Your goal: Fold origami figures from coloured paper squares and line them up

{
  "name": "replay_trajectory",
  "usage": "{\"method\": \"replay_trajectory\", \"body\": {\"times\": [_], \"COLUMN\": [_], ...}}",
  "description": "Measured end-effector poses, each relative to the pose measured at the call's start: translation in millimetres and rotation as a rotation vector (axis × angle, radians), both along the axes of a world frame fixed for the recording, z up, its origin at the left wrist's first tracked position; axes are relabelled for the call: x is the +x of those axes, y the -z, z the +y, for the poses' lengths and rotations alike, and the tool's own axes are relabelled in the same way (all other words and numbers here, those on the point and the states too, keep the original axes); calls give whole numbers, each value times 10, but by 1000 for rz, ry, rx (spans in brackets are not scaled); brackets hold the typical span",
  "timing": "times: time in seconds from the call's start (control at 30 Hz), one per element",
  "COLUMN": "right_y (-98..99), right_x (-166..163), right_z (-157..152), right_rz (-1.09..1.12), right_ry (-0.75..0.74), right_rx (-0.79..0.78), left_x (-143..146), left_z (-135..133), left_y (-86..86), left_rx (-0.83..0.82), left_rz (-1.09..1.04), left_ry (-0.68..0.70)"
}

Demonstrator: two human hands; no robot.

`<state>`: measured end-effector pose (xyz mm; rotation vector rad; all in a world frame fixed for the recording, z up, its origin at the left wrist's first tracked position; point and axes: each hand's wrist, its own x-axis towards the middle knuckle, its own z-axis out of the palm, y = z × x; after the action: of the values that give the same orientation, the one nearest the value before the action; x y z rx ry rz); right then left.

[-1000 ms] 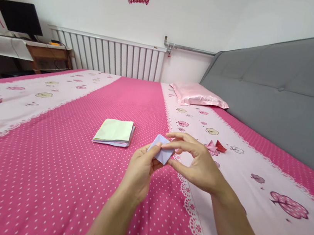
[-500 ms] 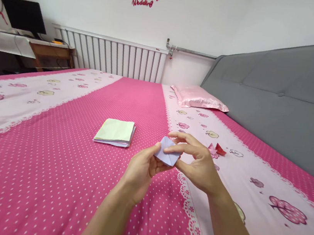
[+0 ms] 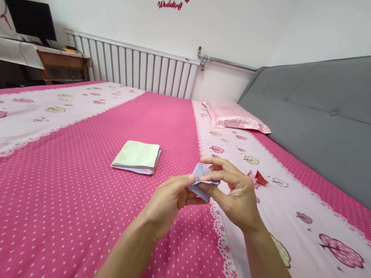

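A small folded sheet of lavender origami paper (image 3: 201, 190) is held above the bed between both hands. My left hand (image 3: 171, 197) grips its left edge, thumb on top and fingers curled underneath. My right hand (image 3: 233, 189) pinches a raised flap at the right side between thumb and fingers. The flap stands partly lifted from the layer below. Just beyond my right hand lie folded paper pieces, a red one (image 3: 261, 178) and a pink one (image 3: 251, 176), the pink one partly hidden.
A stack of square coloured paper (image 3: 137, 155), pale yellow-green on top, rests on the pink dotted bedspread (image 3: 71, 187). Farther back is a pink satin pillow (image 3: 235, 115) beside the grey headboard (image 3: 332, 100). A white radiator (image 3: 130, 64) runs along the wall.
The right hand has lifted a flap of the lavender paper, which lay flatter before. Both hands have shifted slightly to the right in view.
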<state>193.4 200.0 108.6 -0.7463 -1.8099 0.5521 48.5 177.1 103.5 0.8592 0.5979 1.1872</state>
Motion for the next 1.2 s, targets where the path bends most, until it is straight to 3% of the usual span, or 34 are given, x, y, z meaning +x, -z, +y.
{"method": "replay_trajectory", "body": {"times": [0.2, 0.47, 0.7, 0.97, 1.2], "right_y": [-27, -43, -56, -10, 8], "right_x": [-16, 1, -22, -54, -149], "right_z": [-42, -74, -103, -78, -140], "right_rz": [17, 52, 67, 253, 391], "right_ry": [43, 30, 34, 120, 169], "right_rx": [-35, -75, -78, -50, -116], "left_x": [-8, 25, 58, 86, 136], "left_z": [-13, -26, -21, -37, -20], "left_y": [10, 58, 62, 40, 76], "left_rx": [129, 316, 279, 229, 242], "left_rz": [21, 258, 154, 8, -35], "left_ry": [67, 5, -26, -82, -108]}}
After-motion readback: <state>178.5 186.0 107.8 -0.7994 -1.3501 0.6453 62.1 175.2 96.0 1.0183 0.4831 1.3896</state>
